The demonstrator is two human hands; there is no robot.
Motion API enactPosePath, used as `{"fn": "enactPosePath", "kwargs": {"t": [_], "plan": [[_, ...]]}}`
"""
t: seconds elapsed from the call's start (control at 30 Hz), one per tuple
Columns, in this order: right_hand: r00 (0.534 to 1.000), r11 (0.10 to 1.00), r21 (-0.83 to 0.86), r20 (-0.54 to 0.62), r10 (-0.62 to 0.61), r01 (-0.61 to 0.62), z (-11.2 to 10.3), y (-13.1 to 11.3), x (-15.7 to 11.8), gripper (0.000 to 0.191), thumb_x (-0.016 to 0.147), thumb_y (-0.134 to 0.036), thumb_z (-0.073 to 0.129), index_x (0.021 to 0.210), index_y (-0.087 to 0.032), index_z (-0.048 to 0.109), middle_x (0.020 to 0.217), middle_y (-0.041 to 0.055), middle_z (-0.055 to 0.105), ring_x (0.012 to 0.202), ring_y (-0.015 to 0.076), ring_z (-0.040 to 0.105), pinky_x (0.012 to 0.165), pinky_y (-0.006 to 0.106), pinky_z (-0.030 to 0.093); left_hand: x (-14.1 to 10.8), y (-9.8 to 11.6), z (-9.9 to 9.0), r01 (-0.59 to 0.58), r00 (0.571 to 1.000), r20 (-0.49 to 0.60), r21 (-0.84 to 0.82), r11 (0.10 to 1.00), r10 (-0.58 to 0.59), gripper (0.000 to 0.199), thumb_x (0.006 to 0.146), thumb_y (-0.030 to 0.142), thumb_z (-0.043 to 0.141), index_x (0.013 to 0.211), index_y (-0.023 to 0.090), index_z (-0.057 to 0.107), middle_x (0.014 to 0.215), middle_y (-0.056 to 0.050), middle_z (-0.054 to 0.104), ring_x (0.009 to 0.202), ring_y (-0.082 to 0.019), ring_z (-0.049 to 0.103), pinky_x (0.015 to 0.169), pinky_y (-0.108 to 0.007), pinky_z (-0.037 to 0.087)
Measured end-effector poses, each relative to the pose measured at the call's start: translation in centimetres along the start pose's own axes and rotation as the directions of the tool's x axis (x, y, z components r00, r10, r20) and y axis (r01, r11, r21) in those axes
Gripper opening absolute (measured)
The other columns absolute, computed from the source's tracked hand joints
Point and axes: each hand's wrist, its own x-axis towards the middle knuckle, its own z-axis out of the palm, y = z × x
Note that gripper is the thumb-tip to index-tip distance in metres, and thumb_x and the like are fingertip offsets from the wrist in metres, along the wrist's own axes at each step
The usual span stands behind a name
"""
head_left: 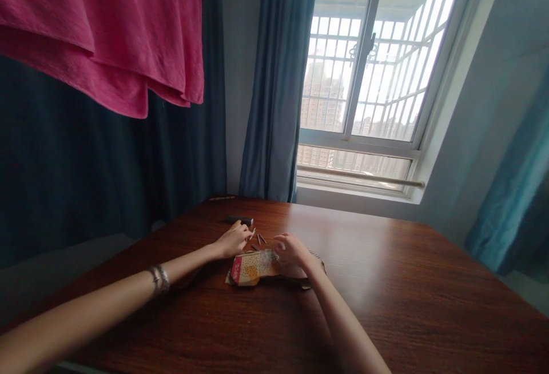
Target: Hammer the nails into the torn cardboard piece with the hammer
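My left hand (234,240) reaches to the far part of the table, its fingers drawn together at a thin, light-coloured stick-like piece (253,231). Whether the fingertips grip that piece is too small to tell. Just right of them lie several short, slim metal-looking pieces (261,239). Behind the left hand is a dark, elongated object (240,221) with a pale end. Over a torn, flattened piece of printed cardboard (253,268), my right hand (292,252) has its fingers curled. What those fingers hold, if anything, is hidden.
The brown wooden table (386,305) reaches back to the wall and window (358,105). A strip with pale marks (222,198) lies at its far left edge. A pink towel (107,31) hangs at upper left, before dark curtains (180,145).
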Motion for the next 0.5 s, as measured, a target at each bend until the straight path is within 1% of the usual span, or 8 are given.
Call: {"fn": "enactPosePath", "kwargs": {"t": [0.07,0.13,0.2,0.27,0.37,0.4,0.5], "plan": [[1.0,1.0,-0.013,0.002,-0.006,0.006,-1.0,0.9,-0.7,0.029,0.077,-0.027,0.054,0.104,-0.024,0.065,0.104,0.007,0.063,0.099,0.0224,0.054,0.083,0.031,0.039,-0.6,-0.3,-0.4,0.003,1.0,-0.003,0.005,1.0,-0.003,0.028,0.075,0.018,0.047,0.097,0.021,0.064,0.1,-0.008,0.058,0.108,-0.025,0.046,0.093,-0.036,0.035],[1.0,1.0,-0.021,0.021,-0.022,0.023,-2.0,1.7,-1.7,0.031,0.076,-0.028,0.056,0.104,-0.022,0.065,0.102,0.0081,0.063,0.097,0.0228,0.055,0.081,0.03,0.04,-1.2,-0.5,-0.6,0.009,1.0,-0.012,0.005,1.0,-0.009,0.027,0.075,0.017,0.047,0.094,0.02,0.065,0.1,-0.008,0.057,0.111,-0.025,0.045,0.093,-0.035,0.036],[0.998,0.999,-0.027,0.047,-0.046,0.047,-2.8,2.2,-2.7,0.032,0.074,-0.033,0.059,0.104,-0.021,0.065,0.101,0.0076,0.064,0.094,0.0225,0.056,0.079,0.029,0.04,-1.7,-0.5,-0.6,0.024,0.999,-0.029,-0.012,1.0,-0.024,0.026,0.075,0.016,0.046,0.092,0.02,0.065,0.099,-0.008,0.057,0.108,-0.024,0.047,0.091,-0.034,0.037],[0.994,0.996,-0.03,0.082,-0.076,0.079,-3.3,2.4,-3.7,0.033,0.071,-0.04,0.061,0.1,-0.022,0.065,0.097,0.0058,0.064,0.09,0.021,0.056,0.076,0.028,0.04,-2.0,-0.3,-0.5,0.006,1.0,-0.028,-0.059,0.998,-0.008,0.025,0.076,0.017,0.045,0.091,0.019,0.065,0.097,-0.007,0.058,0.1,-0.022,0.051,0.088,-0.032,0.039],[0.985,0.992,-0.032,0.128,-0.115,0.12,-3.7,2.3,-4.8,0.034,0.07,-0.048,0.061,0.094,-0.024,0.066,0.092,0.0031,0.064,0.082,0.018,0.057,0.072,0.025,0.04,-2.2,0.8,-0.5,-0.081,0.995,0.042,-0.171,0.982,0.09,0.024,0.078,0.022,0.045,0.091,0.019,0.065,0.093,-0.005,0.06,0.091,-0.018,0.055,0.085,-0.028,0.039],[0.983,0.991,-0.033,0.142,-0.121,0.126,-3.7,2.3,-5.0,0.034,0.07,-0.05,0.06,0.093,-0.025,0.066,0.091,0.0026,0.064,0.079,0.0171,0.057,0.07,0.025,0.04,-2.1,1.2,-0.4,-0.091,0.991,0.074,-0.207,0.974,0.108,0.024,0.079,0.026,0.046,0.092,0.019,0.065,0.092,-0.004,0.061,0.089,-0.017,0.055,0.084,-0.027,0.039],[0.98,0.992,-0.039,0.169,-0.108,0.117,-3.5,2.4,-5.1,0.038,0.069,-0.053,0.059,0.095,-0.025,0.065,0.091,0.0031,0.064,0.075,0.0169,0.057,0.066,0.025,0.04,-1.9,2.3,-0.4,-0.049,0.985,0.145,-0.264,0.963,0.09,0.029,0.08,0.039,0.047,0.093,0.019,0.064,0.091,-0.004,0.062,0.085,-0.017,0.056,0.077,-0.025,0.04]]}}
